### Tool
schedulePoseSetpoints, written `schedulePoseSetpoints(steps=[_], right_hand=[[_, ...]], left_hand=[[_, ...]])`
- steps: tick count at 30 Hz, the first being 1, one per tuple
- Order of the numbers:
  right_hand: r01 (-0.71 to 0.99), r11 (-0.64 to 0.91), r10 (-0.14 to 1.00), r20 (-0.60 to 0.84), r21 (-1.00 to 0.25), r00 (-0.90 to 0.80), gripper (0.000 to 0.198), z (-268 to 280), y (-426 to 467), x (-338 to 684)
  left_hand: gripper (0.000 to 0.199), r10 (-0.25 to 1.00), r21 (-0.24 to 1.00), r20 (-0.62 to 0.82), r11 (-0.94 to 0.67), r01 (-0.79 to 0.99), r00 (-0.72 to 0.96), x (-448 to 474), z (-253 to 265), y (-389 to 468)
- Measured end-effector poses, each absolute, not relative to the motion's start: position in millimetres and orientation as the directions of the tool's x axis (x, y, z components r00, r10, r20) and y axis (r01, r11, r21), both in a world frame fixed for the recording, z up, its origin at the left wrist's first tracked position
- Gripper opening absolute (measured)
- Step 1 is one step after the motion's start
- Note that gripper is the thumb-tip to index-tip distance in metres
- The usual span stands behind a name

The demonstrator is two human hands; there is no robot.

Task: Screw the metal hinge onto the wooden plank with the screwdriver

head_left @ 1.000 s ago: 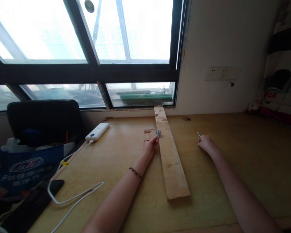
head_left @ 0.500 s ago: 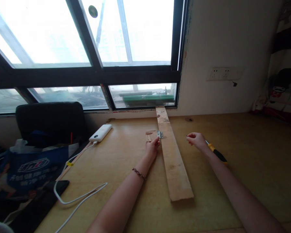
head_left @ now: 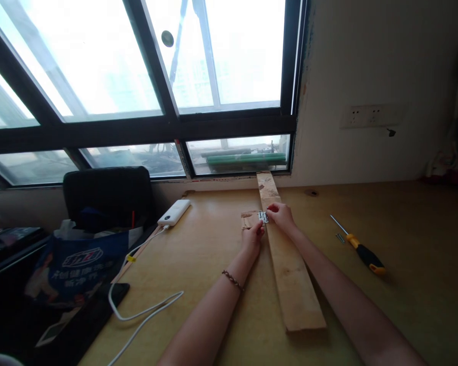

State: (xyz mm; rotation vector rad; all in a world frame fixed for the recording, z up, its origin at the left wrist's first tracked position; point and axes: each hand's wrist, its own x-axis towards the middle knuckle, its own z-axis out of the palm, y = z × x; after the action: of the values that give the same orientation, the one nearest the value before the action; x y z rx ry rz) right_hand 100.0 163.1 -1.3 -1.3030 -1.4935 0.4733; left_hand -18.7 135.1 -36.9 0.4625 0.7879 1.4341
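A metal hinge [head_left: 263, 217] bridges a long wooden board [head_left: 290, 274] and a small wood piece [head_left: 249, 219] lying against the board's left side. My left hand [head_left: 253, 238] is closed at the near edge of the hinge, thumb and fingers holding it in place. Over the hinge's right leaf, my right hand [head_left: 280, 216] pinches a tiny thing that looks like a screw, mostly covered by the fingertips. Right of the board lies a screwdriver [head_left: 361, 249] with a yellow and black handle, and beside its shaft are loose screws [head_left: 340, 237].
A white power bank [head_left: 174, 212] with a white cable [head_left: 145, 318] lies on the table's left side. Beyond the left edge stand a black chair [head_left: 109, 195] and a blue bag [head_left: 80, 269]. The board's far end reaches the window wall.
My right hand has moved left from beside the board to the hinge, uncovering the screwdriver and loose screws. My left hand stays at the hinge. The view has shifted slightly left.
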Motion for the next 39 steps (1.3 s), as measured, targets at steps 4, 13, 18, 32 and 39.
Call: schedulePoseSetpoints(steps=[4, 13, 18, 32, 39], right_hand=[[0.509, 0.344, 0.875, 0.466, -0.789, 0.132, 0.017, 0, 161, 101], [0.604, 0.321, 0.865, 0.486, -0.730, 0.127, 0.011, -1, 159, 100], [0.636, 0.354, 0.855, 0.512, -0.685, 0.076, 0.011, 0, 157, 98], [0.668, 0.317, 0.882, 0.469, -0.673, 0.054, 0.013, 0, 157, 97], [0.655, 0.450, 0.885, 0.401, -0.607, -0.236, 0.081, 11, 151, 105]], left_hand=[[0.029, 0.983, 0.720, -0.174, 0.089, -0.688, -0.054, -18, -38, 135], [0.031, 0.982, 0.744, -0.184, 0.112, -0.659, -0.041, -18, -35, 133], [0.033, 0.985, 0.746, -0.169, 0.098, -0.658, -0.045, -18, -36, 132], [0.028, 0.985, 0.706, -0.171, 0.144, -0.693, 0.031, -21, -33, 136], [0.026, 0.986, 0.709, -0.167, 0.121, -0.695, 0.002, -19, -37, 136]])
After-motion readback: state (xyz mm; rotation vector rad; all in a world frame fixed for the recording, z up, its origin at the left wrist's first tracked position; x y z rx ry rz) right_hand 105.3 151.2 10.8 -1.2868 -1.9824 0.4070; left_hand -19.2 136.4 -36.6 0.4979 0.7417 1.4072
